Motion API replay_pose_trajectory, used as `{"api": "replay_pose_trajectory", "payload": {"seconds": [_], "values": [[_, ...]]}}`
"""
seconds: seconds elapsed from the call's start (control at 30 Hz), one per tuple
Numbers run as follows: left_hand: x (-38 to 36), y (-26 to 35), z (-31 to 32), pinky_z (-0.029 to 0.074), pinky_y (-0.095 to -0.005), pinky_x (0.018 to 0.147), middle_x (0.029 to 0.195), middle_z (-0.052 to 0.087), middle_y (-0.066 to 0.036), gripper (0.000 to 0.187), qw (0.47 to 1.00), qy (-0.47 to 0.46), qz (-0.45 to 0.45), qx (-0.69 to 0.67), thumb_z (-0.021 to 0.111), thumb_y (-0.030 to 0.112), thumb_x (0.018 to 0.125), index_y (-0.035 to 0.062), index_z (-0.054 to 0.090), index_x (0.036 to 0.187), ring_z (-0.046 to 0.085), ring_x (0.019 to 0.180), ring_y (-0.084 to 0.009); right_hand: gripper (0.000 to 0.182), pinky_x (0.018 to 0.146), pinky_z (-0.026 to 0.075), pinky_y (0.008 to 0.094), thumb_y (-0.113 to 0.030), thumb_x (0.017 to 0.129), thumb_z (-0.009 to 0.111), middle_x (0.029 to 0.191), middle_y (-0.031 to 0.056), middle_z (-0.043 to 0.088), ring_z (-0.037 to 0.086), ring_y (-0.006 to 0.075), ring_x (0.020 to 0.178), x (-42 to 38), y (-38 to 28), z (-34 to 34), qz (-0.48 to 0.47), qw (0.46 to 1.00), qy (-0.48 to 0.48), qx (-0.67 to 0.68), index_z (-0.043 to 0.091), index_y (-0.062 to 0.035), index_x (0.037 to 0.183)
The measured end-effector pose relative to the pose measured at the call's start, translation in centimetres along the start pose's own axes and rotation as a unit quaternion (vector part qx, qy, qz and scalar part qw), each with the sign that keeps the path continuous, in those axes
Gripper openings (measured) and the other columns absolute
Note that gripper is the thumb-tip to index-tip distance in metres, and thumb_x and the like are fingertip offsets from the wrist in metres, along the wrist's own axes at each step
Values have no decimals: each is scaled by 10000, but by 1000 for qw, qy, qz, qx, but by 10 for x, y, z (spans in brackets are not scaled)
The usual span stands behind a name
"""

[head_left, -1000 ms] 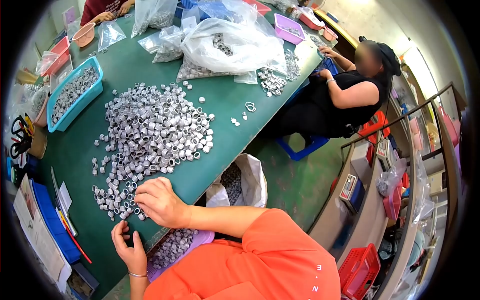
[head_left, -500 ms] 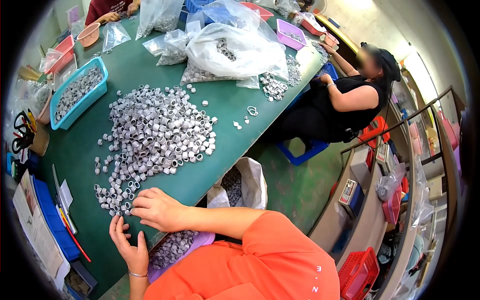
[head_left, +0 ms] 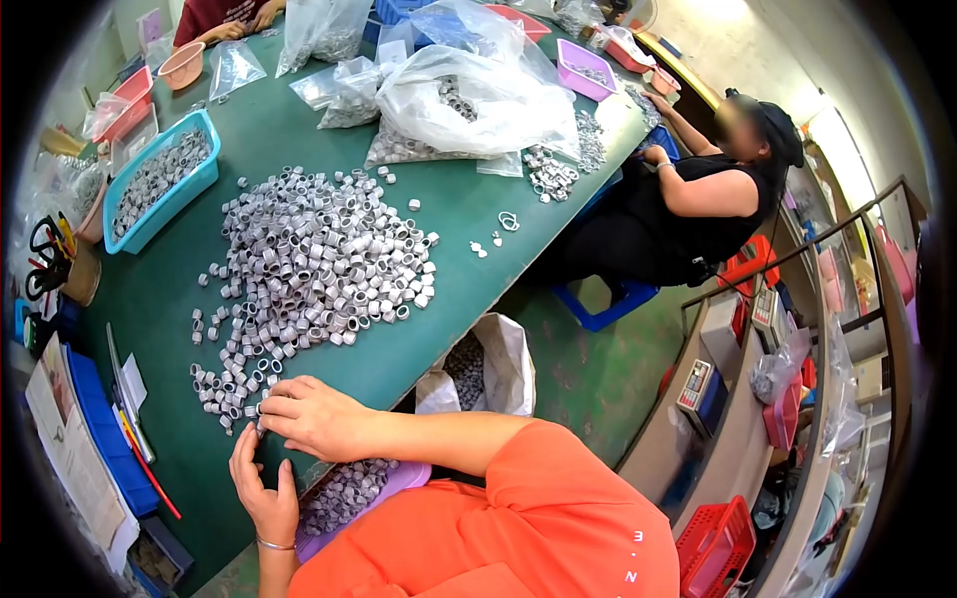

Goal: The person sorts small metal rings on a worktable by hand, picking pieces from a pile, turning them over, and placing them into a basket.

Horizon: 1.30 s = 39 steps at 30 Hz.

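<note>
A big heap of small grey metal rings (head_left: 319, 264) covers the green tabletop in front of me, thinning into loose pieces near my hands. My right hand (head_left: 317, 417) rests at the heap's near edge, fingers bent and pressed together; whatever is in them is hidden. Just below it, my left hand (head_left: 267, 493) has its thumb apart from its curved fingers, the fingertips close to the right hand's and beside the nearest rings. Under the table edge, a purple tray (head_left: 407, 486) at my lap holds more grey pieces.
A turquoise bin (head_left: 164, 194) of small parts stands left of the heap. Plastic bags (head_left: 478, 100) of parts lie behind. A white sack (head_left: 508, 369) stands on the floor by the table. A co-worker (head_left: 708, 194) sits at the right; another person's hands (head_left: 244, 25) are at the far side.
My left hand has moved slightly right and its fingers have drawn closer to the right hand. The right hand stays nearly in place at the heap's edge.
</note>
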<state>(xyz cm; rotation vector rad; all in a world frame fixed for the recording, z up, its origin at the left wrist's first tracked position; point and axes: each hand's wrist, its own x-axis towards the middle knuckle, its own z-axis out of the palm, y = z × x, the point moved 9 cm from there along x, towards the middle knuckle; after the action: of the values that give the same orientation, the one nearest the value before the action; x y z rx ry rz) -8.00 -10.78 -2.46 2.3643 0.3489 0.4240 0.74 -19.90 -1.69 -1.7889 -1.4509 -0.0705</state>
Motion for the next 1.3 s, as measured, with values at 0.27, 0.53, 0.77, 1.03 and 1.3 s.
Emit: {"api": "replay_pose_trajectory", "payload": {"seconds": [0.27,0.53,0.77,1.03,1.3], "values": [[-4,-16,0,436,-295,824,1215,532,-95,544,998,38,-35,-24,650,-39,732,38,511,1252,533,1047,-220,400,970,404,431,-193,701,724,1149,117,560,497,332,1121,3,3,-8,9,1000,18,-3,604,-54,1057],[5,5,-8,465,-329,795,1181,552,-108,587,998,37,49,8,783,114,663,56,558,1202,551,938,-253,242,857,451,405,17,768,617,1046,139,606,563,336,976,-5,22,-38,82,995,56,-26,619,-12,1008],[2,7,-1,458,-339,749,1004,621,-73,299,996,3,91,8,734,45,685,51,645,972,566,883,-261,180,768,476,338,62,817,572,958,148,594,584,281,873,-35,36,-66,183,977,110,20,623,-1,978],[-2,8,-13,453,-274,661,981,610,-93,246,992,78,73,-72,697,-35,717,32,632,944,576,753,-180,257,723,448,371,1,712,684,916,109,584,543,297,810,-37,3,-32,85,996,14,-33,636,-43,961],[-118,-51,-65,422,-211,532,828,587,-63,103,973,173,-141,-66,676,6,786,6,617,871,518,635,-102,181,639,450,284,37,766,661,891,102,560,539,208,716,-91,22,-87,186,974,129,-17,596,1,932]]}}
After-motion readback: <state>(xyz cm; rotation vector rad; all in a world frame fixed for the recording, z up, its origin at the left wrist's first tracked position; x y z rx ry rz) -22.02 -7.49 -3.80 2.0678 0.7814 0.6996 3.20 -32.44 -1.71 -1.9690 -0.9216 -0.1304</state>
